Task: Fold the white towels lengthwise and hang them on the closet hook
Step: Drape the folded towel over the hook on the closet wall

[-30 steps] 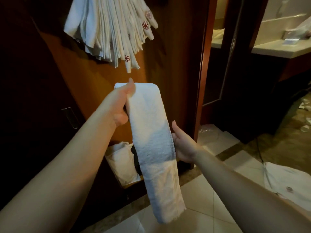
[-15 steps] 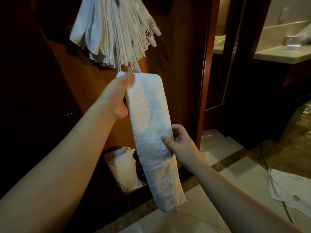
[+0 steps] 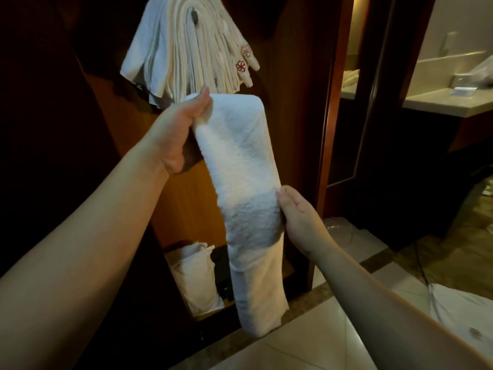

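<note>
A white towel (image 3: 242, 166), folded into a long narrow strip, hangs down in front of the wooden closet. My left hand (image 3: 178, 129) grips its top left corner, thumb on the front. My right hand (image 3: 298, 220) holds the strip's right edge about halfway down, thumb on the front and fingers behind it. Above, a thick bundle of folded white towels (image 3: 186, 52) with red emblems hangs over a dark closet hook (image 3: 194, 16). The held strip's top sits just under that bundle.
A white bag (image 3: 194, 279) stands on the closet's bottom shelf beside something dark. Another white cloth (image 3: 458, 313) lies on the tiled floor at right. A dark door frame (image 3: 330, 129) borders the closet, with a bathroom counter (image 3: 448, 105) beyond.
The view tilted up, so the closet hook now shows. The towel strip came closer to the hanging bundle, and my right hand closed on its right edge.
</note>
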Demonstrator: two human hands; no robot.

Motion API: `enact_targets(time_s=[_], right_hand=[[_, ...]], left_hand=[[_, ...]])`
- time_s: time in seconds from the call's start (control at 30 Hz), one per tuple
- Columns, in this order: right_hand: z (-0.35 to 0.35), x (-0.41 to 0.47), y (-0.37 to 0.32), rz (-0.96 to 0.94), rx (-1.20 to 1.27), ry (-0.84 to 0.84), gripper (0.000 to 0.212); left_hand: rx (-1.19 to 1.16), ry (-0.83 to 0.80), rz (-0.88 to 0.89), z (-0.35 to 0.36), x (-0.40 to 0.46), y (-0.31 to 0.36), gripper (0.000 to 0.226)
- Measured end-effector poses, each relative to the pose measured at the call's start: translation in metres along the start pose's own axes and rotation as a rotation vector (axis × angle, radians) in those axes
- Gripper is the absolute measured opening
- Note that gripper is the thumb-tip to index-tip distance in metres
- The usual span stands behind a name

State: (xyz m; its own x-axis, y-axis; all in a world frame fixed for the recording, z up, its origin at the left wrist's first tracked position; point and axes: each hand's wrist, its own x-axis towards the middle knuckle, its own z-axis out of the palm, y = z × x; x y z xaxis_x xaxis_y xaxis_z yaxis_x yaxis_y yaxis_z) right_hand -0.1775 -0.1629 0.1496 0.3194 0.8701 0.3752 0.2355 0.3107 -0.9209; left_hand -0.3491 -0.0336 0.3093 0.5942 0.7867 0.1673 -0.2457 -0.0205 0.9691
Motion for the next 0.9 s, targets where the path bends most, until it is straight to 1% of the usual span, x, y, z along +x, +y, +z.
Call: enact_targets(time_s=[0.07, 0.13, 0.2, 0.27, 0.3, 0.33, 0.37, 0.4, 0.43, 0.47, 0.5, 0.53, 0.57, 0.6, 0.67, 0.7, 0.77, 0.83, 0.9], right_hand=[[0.004, 0.0, -0.008, -0.098, -0.074, 0.103, 0.036], [0.007, 0.002, -0.015, -0.162, -0.097, 0.165, 0.034], [0.007, 0.004, -0.02, -0.214, -0.127, 0.2, 0.021], [0.005, 0.004, -0.024, -0.233, -0.105, 0.22, 0.006], [0.003, 0.004, -0.026, -0.235, -0.072, 0.219, 0.011], [0.001, 0.005, -0.028, -0.221, -0.045, 0.197, 0.025], [-0.002, 0.006, -0.03, -0.174, -0.03, 0.142, 0.042], [-0.006, 0.008, -0.032, -0.087, 0.0, 0.054, 0.061], [-0.011, 0.011, -0.035, 0.051, 0.071, -0.07, 0.079], [-0.017, 0.013, -0.037, 0.221, 0.197, -0.222, 0.086], [-0.024, 0.014, -0.037, 0.362, 0.299, -0.377, 0.082], [-0.029, 0.015, -0.038, 0.445, 0.347, -0.526, 0.071], [-0.032, 0.016, -0.036, 0.466, 0.331, -0.642, 0.061], [-0.034, 0.017, -0.036, 0.477, 0.297, -0.707, 0.053], [-0.033, 0.017, -0.035, 0.497, 0.233, -0.767, 0.045], [-0.031, 0.017, -0.036, 0.504, 0.222, -0.774, 0.045], [-0.028, 0.017, -0.041, 0.509, 0.235, -0.779, 0.054], [-0.025, 0.017, -0.046, 0.507, 0.264, -0.756, 0.055], [-0.023, 0.019, -0.05, 0.476, 0.314, -0.704, 0.053]], left_hand=[[-0.02, 0.017, 0.001, -0.002, 0.003, 0.006, 0.05], [-0.052, 0.037, -0.004, -0.003, 0.005, 0.009, 0.051], [-0.08, 0.06, -0.01, -0.002, 0.006, 0.011, 0.05], [-0.102, 0.079, 0.001, 0.001, 0.008, 0.013, 0.043], [-0.109, 0.09, 0.006, 0.002, 0.009, 0.014, 0.04], [-0.112, 0.101, 0.005, 0.004, 0.009, 0.015, 0.037], [-0.112, 0.111, 0.002, 0.006, 0.01, 0.016, 0.036], [-0.113, 0.116, 0.0, 0.008, 0.011, 0.018, 0.035], [-0.111, 0.114, -0.002, 0.01, 0.011, 0.019, 0.033], [-0.104, 0.107, -0.004, 0.012, 0.012, 0.02, 0.031], [-0.094, 0.095, -0.007, 0.015, 0.013, 0.021, 0.029], [-0.081, 0.08, -0.011, 0.017, 0.014, 0.021, 0.027], [-0.068, 0.066, -0.018, 0.019, 0.016, 0.021, 0.027], [-0.058, 0.055, -0.031, 0.019, 0.02, 0.021, 0.027], [-0.045, 0.042, -0.073, 0.018, 0.029, 0.017, 0.029], [-0.04, 0.035, -0.102, 0.016, 0.034, 0.013, 0.032], [-0.026, 0.029, -0.15, 0.011, 0.045, 0.001, 0.037], [-0.003, 0.048, -0.177, 0.001, 0.054, -0.019, 0.038], [-0.035, 0.054, -0.255, -0.012, 0.058, -0.048, 0.049]])
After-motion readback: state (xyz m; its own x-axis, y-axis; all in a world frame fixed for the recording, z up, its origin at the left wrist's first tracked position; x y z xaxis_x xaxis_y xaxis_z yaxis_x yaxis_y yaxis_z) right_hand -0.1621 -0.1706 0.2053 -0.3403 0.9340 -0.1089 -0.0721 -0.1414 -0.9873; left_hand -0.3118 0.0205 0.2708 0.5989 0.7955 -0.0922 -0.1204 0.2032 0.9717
